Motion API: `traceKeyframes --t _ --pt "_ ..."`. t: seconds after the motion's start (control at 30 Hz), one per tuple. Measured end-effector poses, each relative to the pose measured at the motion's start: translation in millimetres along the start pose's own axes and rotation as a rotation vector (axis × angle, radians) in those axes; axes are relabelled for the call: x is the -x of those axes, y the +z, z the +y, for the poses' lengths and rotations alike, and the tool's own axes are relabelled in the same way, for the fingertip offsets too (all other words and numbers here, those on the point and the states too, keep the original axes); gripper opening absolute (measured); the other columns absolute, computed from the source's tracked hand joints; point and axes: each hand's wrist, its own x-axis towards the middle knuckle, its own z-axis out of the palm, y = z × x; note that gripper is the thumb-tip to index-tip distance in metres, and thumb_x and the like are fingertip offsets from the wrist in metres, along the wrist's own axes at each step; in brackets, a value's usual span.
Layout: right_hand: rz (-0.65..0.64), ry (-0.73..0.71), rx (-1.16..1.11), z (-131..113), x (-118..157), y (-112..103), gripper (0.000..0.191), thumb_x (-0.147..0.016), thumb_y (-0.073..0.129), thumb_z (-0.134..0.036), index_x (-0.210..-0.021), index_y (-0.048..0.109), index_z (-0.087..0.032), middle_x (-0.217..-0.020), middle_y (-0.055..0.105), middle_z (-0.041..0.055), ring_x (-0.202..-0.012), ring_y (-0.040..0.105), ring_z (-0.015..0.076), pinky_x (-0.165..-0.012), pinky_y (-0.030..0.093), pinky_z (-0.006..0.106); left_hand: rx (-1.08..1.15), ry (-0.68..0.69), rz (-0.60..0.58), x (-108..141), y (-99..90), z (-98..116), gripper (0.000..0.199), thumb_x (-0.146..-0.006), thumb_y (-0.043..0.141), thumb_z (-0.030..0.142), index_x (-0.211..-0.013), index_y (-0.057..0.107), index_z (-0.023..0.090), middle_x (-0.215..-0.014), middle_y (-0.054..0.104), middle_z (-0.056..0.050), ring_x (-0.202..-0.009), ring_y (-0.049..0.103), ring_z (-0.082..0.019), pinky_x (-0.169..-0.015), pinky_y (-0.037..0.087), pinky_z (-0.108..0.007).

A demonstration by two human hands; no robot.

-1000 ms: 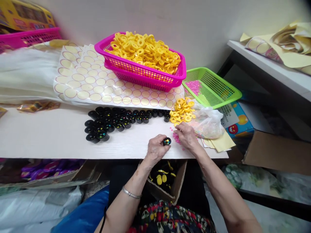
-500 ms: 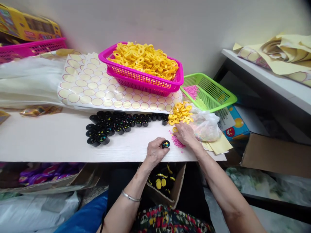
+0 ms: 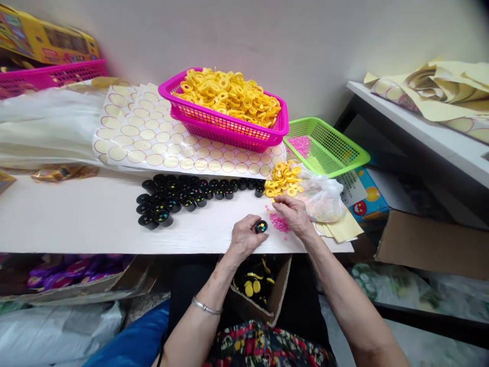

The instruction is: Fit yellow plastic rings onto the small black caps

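My left hand point(image 3: 244, 235) is closed around a small black cup point(image 3: 261, 226), held upright at the table's front, with coloured bits showing inside. To its right, my right hand point(image 3: 293, 214) hovers over a small heap of pink pieces point(image 3: 278, 223), thumb and fingers brought together. What sits between those fingertips is too small to make out. Just beyond them lies a loose pile of yellow rings point(image 3: 283, 178). Rows of similar black cups point(image 3: 178, 196) stand left of my hands, many with coloured bits inside.
A pink basket point(image 3: 229, 133) heaped with yellow rings rests on sheets of round stickers point(image 3: 153, 148). Behind my right hand are a green basket point(image 3: 332, 148) with pink pieces and a clear plastic bag point(image 3: 324, 199). Below the table edge, a cardboard box point(image 3: 280, 293) holds black and yellow parts.
My right hand has drawn back slightly from the yellow rings, and its fingers have lifted. The left hand stays in place with the black cup.
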Motion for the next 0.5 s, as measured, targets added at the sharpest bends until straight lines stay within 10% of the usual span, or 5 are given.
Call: traceKeyframes --t 0.13,0.27,0.5 --pt "-0.044 0.381 -0.747 -9 30 -3 0.015 -0.065 0.063 -0.028 -0.075 0.058 -0.017 -0.064 0.054 -0.0027 -0.050 0.040 0.0074 -0.049 0.030 0.021 0.183 0.075 0.045 1 -6.9 5 0.050 -0.053 0.076 0.026 -0.099 0.061 0.015 -0.103 0.053 -0.006 -0.053 0.039 -0.004 -0.051 0.038 -0.021" --pt "-0.169 0.549 -1.008 -12 63 -3 0.015 -0.067 0.063 -0.027 -0.076 0.058 -0.016 -0.067 0.060 0.0009 -0.049 0.042 0.0068 -0.047 0.030 0.020 0.370 0.032 0.176 8 -11.7 26 0.023 -0.070 0.065 0.027 -0.090 0.066 0.016 -0.096 0.056 -0.005 -0.062 0.047 -0.008 -0.060 0.041 -0.022" --pt "-0.322 0.541 -1.017 -18 96 7 0.013 -0.070 0.062 -0.026 -0.074 0.057 -0.014 -0.062 0.059 0.0014 -0.045 0.039 0.0050 -0.045 0.027 0.019 0.426 -0.182 -0.264 29 -21.7 76 0.014 -0.072 0.062 0.026 -0.071 0.068 0.013 -0.067 0.057 -0.002 -0.062 0.053 -0.011 -0.058 0.042 -0.021"
